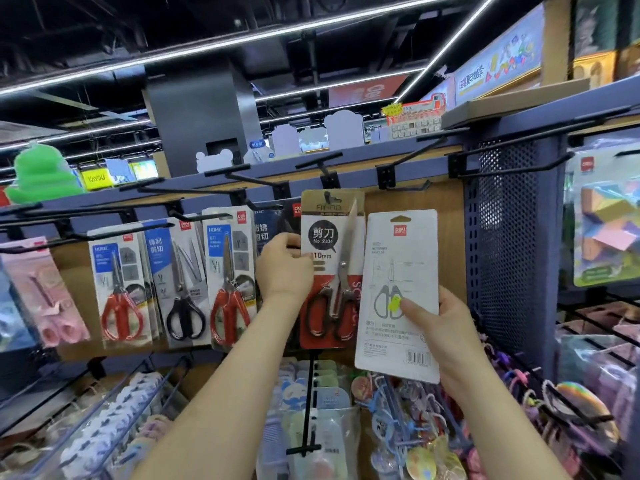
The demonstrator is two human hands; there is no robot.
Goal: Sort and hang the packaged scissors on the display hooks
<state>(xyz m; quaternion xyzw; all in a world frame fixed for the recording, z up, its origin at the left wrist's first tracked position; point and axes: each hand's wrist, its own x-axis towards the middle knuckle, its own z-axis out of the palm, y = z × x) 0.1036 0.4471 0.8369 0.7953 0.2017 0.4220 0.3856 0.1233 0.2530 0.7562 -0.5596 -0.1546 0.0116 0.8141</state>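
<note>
My left hand [284,267] grips the left edge of a scissors pack with a brown header and red bottom [330,268]; its hang hole sits at a black display hook [320,164]. My right hand [440,327] holds a white scissors pack [400,271] back side out, thumb pressed on its face, just right of the first pack and below an empty hook [412,155]. Three more packs hang to the left: red-handled [119,282], black-handled [178,275] and red-handled [230,271].
A pink scissors pack [45,289] hangs at far left. A perforated metal panel [509,251] stands right of the board, with a coloured block pack [604,220] beyond it. Lower hooks carry hair ties and small trinkets [398,427]. Several empty hooks line the top rail.
</note>
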